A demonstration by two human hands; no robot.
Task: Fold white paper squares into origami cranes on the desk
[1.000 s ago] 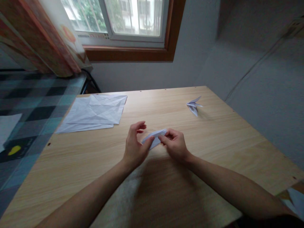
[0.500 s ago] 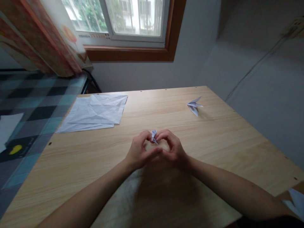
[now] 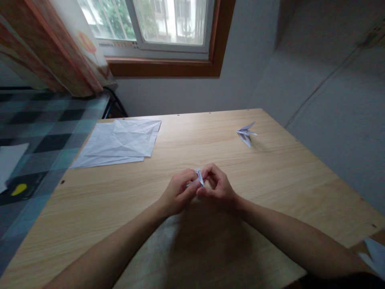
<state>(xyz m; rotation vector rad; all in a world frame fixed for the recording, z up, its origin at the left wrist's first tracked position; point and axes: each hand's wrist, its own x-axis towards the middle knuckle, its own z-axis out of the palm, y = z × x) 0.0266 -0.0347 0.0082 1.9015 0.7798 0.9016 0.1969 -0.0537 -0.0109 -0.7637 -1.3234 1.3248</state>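
A small piece of folded white paper (image 3: 200, 177) sits between my two hands, low over the middle of the wooden table (image 3: 210, 148). My left hand (image 3: 182, 190) is closed on its left side, thumb and fingers pinching it. From the right, my right hand (image 3: 219, 185) has its bent fingertips on the same piece. Part of the paper is hidden behind the fingers, so its full shape does not show. Farther off to the right lies another folded paper piece (image 3: 246, 133) with pointed, wing-like flaps spread apart.
Creased white paper sheets (image 3: 120, 140) lie at the table's far left. Left of the table is a surface with a checked cloth (image 3: 60, 132), under a curtain (image 3: 57, 44). A window (image 3: 171, 24) is in the wall behind. White paper (image 3: 375, 255) shows at the lower right.
The folded paper has been turned between my fingers and now shows a narrow, upright edge. My left thumb and fingers have closed in on it. The other papers have stayed put.
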